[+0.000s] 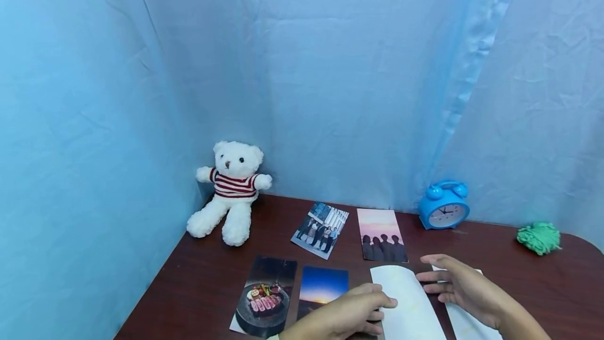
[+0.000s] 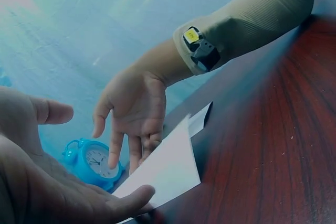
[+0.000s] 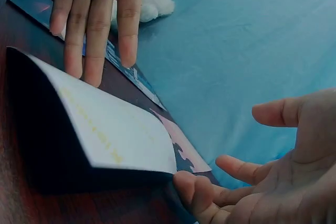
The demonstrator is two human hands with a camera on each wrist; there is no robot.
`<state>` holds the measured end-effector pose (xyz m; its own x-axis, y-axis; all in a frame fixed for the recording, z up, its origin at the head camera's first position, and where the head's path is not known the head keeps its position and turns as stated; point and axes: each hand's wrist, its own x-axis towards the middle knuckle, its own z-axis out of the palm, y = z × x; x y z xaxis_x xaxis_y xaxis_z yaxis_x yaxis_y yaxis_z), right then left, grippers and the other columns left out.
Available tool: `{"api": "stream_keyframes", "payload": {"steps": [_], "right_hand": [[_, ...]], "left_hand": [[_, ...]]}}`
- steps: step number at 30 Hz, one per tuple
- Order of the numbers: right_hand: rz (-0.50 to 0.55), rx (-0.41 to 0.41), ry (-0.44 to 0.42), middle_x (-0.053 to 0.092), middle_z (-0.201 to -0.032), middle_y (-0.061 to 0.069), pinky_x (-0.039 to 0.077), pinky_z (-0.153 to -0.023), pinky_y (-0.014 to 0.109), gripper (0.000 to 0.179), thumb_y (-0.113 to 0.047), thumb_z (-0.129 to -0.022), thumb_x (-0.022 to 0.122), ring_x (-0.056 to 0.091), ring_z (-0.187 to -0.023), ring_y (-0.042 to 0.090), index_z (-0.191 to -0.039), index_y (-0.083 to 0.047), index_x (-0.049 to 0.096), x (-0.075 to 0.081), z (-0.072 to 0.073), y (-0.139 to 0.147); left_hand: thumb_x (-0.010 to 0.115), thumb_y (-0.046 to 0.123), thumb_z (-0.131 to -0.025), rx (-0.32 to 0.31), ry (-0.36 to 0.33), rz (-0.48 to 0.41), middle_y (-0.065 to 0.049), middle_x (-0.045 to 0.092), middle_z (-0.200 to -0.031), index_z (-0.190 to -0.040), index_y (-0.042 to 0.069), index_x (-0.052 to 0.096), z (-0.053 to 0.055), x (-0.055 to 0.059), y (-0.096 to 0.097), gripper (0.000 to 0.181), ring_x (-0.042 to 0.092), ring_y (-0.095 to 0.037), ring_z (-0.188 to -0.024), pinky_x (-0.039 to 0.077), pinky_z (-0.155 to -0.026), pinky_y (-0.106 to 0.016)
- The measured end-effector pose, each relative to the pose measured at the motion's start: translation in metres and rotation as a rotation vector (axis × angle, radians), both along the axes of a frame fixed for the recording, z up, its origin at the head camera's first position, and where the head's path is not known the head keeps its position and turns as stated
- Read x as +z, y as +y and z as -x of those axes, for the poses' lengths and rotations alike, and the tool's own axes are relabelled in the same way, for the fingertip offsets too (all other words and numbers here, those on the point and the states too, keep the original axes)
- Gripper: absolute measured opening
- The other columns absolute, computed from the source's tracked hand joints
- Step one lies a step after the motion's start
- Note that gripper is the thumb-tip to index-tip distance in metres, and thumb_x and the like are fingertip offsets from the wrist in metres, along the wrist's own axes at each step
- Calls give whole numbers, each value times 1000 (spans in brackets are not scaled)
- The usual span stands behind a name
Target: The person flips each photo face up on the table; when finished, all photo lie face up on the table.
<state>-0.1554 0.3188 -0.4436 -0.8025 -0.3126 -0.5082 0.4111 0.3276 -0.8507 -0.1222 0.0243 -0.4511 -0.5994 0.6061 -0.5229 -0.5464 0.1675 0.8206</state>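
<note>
A white sheet (image 1: pixel 401 298), curved upward off the table, stands between my two hands. My left hand (image 1: pixel 351 309) is at its left edge, fingers fairly straight; in the right wrist view those fingers (image 3: pixel 94 35) extend just beyond the sheet. My right hand (image 1: pixel 464 287) is at the right edge with fingers loosely extended and thumb apart. The right wrist view shows its fingertips (image 3: pixel 185 184) at the sheet's corner, apparently touching. A second white sheet (image 1: pixel 464 319) lies partly beneath the right hand. The front of the curved sheet is hidden.
Left of the hands lie a steak photo (image 1: pixel 264 298) and a sunset photo (image 1: pixel 323 282). Behind are a group photo (image 1: pixel 321 230) and a pink silhouette photo (image 1: pixel 382 235). A white teddy bear (image 1: pixel 233 193), blue alarm clock (image 1: pixel 443 206) and green yarn bundle (image 1: pixel 539 237) stand along the back.
</note>
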Motion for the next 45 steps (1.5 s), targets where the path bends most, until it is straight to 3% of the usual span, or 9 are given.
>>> {"api": "stream_keyframes", "payload": {"steps": [3,7,12,20,27,33,37,40,45], "right_hand": [[-3,-29,2,40,-157,38,54,-99,44,74,-48,-116,24,63,-126,30,-162,9,15,2,-1,1],[32,-50,13,46,-154,31,52,-96,41,70,-46,-116,24,62,-121,23,-162,8,18,6,-2,1],[87,-69,16,55,-145,12,53,-93,40,66,-45,-116,30,62,-115,21,-162,2,23,11,-3,-2],[142,-121,20,59,-123,-1,57,-88,36,40,-37,-113,47,64,-104,18,-146,-14,47,16,-10,-16],[211,-122,43,61,-121,-3,59,-87,34,27,-33,-114,46,65,-104,18,-138,-21,53,17,-15,-23],[306,-99,26,61,-123,-2,60,-91,35,23,-34,-116,39,66,-104,17,-135,-27,51,20,-18,-29],[364,-77,-6,65,-122,-1,60,-95,37,25,-36,-116,36,66,-104,17,-137,-26,46,21,-21,-34],[400,-61,-21,67,-121,-1,60,-96,37,25,-36,-116,35,67,-105,17,-137,-26,46,21,-22,-38],[432,-59,-10,69,-120,-2,60,-96,36,24,-34,-116,35,68,-105,16,-136,-26,47,24,-24,-43]], "left_hand": [[68,39,-99,-33,-6,-1,-26,48,-157,-160,-2,33,3,-6,0,82,50,-43,-147,47,-118,-56],[66,36,-101,-42,3,-22,-30,44,-160,-159,-5,32,2,5,-3,79,43,-50,-150,44,-120,-59],[59,32,-106,-45,17,-37,-36,39,-162,-159,-10,29,0,21,-8,73,39,-54,-151,42,-120,-61],[55,30,-108,-41,32,-65,-32,46,-159,-156,-7,33,-2,23,-10,64,44,-52,-149,43,-119,-63],[60,26,-106,6,148,-74,-11,71,-137,-150,9,49,-13,33,-7,48,71,-30,-125,61,-100,-44],[63,19,-103,42,234,-138,-7,74,-135,-146,15,55,-25,38,1,44,74,-22,-108,63,-89,-39],[62,20,-104,53,236,-131,-7,73,-136,-146,17,54,-25,39,2,43,73,-21,-106,61,-92,-41],[61,19,-105,61,236,-145,-9,74,-135,-147,14,53,-24,38,1,43,72,-23,-114,61,-100,-47],[60,19,-104,90,237,-160,-7,75,-130,-148,14,52,-23,37,-1,44,71,-23,-118,60,-103,-49]]}}
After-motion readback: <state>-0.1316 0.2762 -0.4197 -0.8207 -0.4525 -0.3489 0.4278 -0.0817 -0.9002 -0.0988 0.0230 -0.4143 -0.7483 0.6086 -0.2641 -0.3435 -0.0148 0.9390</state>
